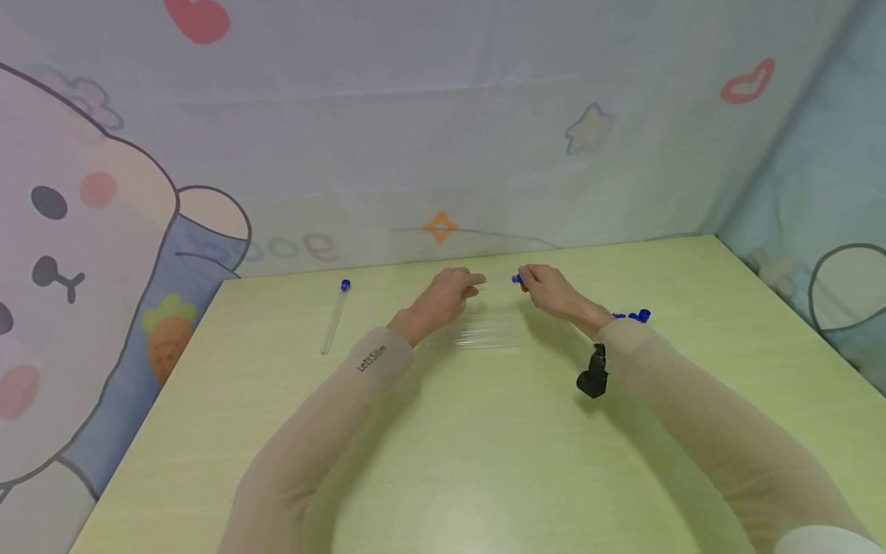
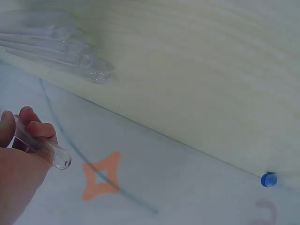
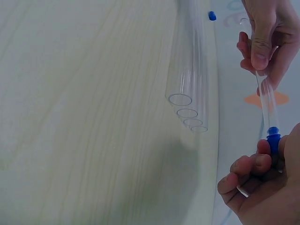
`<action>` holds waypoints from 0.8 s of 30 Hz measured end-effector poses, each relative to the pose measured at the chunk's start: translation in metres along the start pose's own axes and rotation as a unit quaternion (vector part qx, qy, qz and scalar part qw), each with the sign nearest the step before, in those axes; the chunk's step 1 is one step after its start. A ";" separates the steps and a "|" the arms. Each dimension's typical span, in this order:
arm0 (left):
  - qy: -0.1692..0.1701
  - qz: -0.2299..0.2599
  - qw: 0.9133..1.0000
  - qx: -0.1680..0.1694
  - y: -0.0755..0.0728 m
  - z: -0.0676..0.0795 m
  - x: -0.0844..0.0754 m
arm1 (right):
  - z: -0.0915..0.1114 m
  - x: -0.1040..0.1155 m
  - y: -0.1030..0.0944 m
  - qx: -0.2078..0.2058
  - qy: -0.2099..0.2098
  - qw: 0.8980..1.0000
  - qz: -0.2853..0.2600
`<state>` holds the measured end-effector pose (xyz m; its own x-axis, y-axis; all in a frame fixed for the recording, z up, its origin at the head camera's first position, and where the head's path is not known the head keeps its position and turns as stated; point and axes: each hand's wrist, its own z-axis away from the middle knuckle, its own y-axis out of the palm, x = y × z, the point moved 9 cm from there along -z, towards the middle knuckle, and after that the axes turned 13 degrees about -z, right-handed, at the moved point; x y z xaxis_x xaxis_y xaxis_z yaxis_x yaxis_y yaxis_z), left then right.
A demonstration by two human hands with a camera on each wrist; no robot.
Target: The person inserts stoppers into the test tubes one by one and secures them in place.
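My left hand (image 1: 443, 296) grips a clear test tube (image 3: 268, 101) above the far part of the table, its rounded end showing in the left wrist view. Thumb and fingers of my right hand (image 1: 554, 292) pinch a blue cap (image 3: 273, 143) at the tube's other end. The cap's narrow part meets the tube's mouth; how deep it sits I cannot tell. Below the hands, several uncapped clear tubes (image 3: 187, 79) lie side by side, with open mouths toward the right.
On the left lies a clear tube (image 1: 335, 319) with a blue cap (image 1: 345, 285) on it. Loose blue caps (image 1: 644, 315) lie by my right forearm, partly hidden by the sleeve. A black device (image 1: 593, 375) hangs at my right wrist. Behind the table (image 1: 457, 462) rises a printed cloth (image 1: 415, 138).
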<state>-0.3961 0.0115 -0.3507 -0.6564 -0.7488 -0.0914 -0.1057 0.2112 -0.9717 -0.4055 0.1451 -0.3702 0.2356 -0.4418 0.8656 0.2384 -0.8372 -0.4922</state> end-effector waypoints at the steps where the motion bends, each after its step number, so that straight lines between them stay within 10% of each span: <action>1: 0.000 -0.002 1.000 -0.001 0.000 0.000 0.000 | 0.000 0.000 0.000 -0.002 0.001 1.000 0.000; 24: -0.011 -0.052 0.999 -0.007 -0.001 0.003 -0.004 | -0.001 0.003 0.003 -0.012 0.025 1.000 0.004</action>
<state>-0.3914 0.0129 -0.3500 -0.6244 -0.7811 0.0051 -0.1837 0.1405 -0.9729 -0.4053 0.1411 -0.3685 0.1890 -0.4637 0.8656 0.2131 -0.8411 -0.4972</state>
